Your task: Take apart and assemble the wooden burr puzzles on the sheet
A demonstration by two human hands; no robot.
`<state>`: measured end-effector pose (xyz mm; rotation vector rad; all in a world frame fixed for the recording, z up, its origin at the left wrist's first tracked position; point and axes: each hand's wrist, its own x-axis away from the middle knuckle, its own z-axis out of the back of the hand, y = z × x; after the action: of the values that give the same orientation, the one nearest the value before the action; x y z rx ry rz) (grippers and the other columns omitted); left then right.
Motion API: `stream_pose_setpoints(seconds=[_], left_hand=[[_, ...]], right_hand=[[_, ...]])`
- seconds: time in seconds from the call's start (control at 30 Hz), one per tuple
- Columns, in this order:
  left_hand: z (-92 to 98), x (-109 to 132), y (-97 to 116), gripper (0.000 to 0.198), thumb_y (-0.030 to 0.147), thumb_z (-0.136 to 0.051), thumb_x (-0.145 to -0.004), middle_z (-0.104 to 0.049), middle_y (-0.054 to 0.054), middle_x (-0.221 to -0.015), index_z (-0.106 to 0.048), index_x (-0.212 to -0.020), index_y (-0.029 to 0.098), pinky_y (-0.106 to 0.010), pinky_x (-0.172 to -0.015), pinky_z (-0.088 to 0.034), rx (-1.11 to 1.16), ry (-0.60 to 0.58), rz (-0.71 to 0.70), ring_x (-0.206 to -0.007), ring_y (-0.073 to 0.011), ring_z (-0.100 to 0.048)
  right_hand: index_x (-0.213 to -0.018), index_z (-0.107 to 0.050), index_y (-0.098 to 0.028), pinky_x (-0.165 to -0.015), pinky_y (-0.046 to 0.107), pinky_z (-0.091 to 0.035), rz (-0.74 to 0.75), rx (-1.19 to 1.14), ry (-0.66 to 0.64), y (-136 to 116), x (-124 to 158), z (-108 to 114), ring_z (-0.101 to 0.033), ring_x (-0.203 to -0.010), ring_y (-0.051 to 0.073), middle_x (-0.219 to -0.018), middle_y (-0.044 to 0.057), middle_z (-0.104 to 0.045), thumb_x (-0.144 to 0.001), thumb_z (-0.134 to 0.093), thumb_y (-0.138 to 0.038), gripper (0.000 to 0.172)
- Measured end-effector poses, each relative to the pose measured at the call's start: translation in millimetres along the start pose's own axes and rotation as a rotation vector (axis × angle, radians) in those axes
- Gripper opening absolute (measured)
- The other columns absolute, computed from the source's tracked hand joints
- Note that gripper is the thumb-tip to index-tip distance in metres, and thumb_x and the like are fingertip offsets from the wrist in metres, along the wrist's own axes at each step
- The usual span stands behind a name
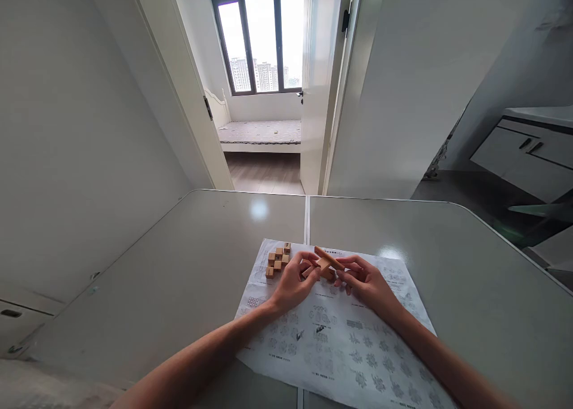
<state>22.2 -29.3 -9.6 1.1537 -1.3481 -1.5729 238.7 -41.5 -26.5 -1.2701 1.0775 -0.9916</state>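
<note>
My left hand (297, 283) is closed on a wooden piece at the left side of a small group of wooden pieces (324, 265). My right hand (362, 277) pinches the lower right end of a flat wooden strip (329, 257), which lies tilted over the other pieces. The fingers hide part of the group. Left of my left hand, several small wooden cubes (278, 258) stand on a large printed sheet (322, 355); some bear dark marks. Both hands are above the upper part of the sheet.
The sheet lies on a glossy grey table (179, 265) with a pale seam down its middle. Beyond the table's far edge are an open door (320, 86), a bed (262, 132) and a window. White cabinets (528, 152) stand at the right.
</note>
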Motion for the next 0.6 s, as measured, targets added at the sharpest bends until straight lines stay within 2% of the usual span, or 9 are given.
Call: stream_pose_setpoints(seconds=[0.2,0.6], left_hand=[[0.7,-0.2,-2.6,0.038,0.049,-0.072,-0.090,-0.066,-0.005,-0.088,-0.059,-0.107,0.018,-0.031,-0.078,-0.053,-0.009,-0.002,-0.004,-0.088,-0.0204,-0.069],[-0.5,0.5,5.9,0.033,0.043,-0.074,-0.089,-0.067,-0.005,-0.091,-0.059,-0.106,0.019,-0.033,-0.082,-0.055,0.005,-0.005,0.002,-0.092,-0.0219,-0.070]], right_hand=[[-0.113,-0.067,-0.022,-0.060,0.034,-0.054,-0.002,0.003,0.009,-2.3,0.9,-1.8,-0.069,-0.073,0.024,-0.081,0.007,-0.077,-0.087,-0.074,-0.057,0.044],[-0.112,-0.067,-0.023,-0.059,0.033,-0.054,0.004,0.016,-0.001,-4.4,2.2,-0.3,-0.068,-0.069,0.022,-0.082,0.006,-0.077,-0.089,-0.073,-0.055,0.040]])
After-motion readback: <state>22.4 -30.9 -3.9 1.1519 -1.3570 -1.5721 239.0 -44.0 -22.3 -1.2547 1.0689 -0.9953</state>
